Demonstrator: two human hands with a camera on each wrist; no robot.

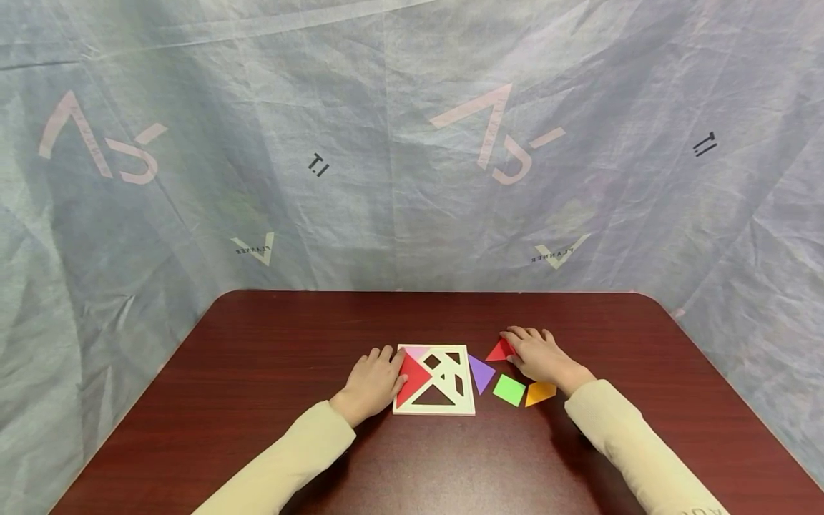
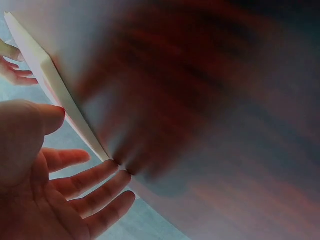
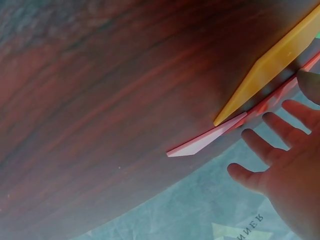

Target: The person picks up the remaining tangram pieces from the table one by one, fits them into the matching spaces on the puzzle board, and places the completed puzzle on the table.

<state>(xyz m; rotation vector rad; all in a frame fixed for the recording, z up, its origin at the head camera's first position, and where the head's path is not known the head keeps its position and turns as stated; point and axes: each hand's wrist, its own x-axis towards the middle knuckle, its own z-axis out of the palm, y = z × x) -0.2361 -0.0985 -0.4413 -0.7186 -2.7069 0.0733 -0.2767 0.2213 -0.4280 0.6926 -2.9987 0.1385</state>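
Observation:
A white tangram board (image 1: 471, 397) lies on the table with a large red triangle (image 1: 413, 379) and a pink piece (image 1: 417, 351) in it. Along its left edge rests my left hand (image 1: 370, 383), the thumb over the red triangle; in the left wrist view the left fingers are loosely extended beside the edge. My right hand (image 1: 539, 354) lies over another red triangle (image 1: 498, 350), covering part of it. From the right wrist, fairly straight fingers show beside that red piece (image 3: 272, 101), the thumb touching it. A pink piece (image 3: 200, 141) lies beyond, hidden in the head view.
Between board and right hand lies a purple triangle (image 1: 481, 373). A green square (image 1: 510, 390) and an orange parallelogram (image 1: 540, 393) sit nearer me, the orange one close to the right wrist. Grey printed cloth (image 1: 386, 179) hangs behind the dark red table (image 1: 290, 336).

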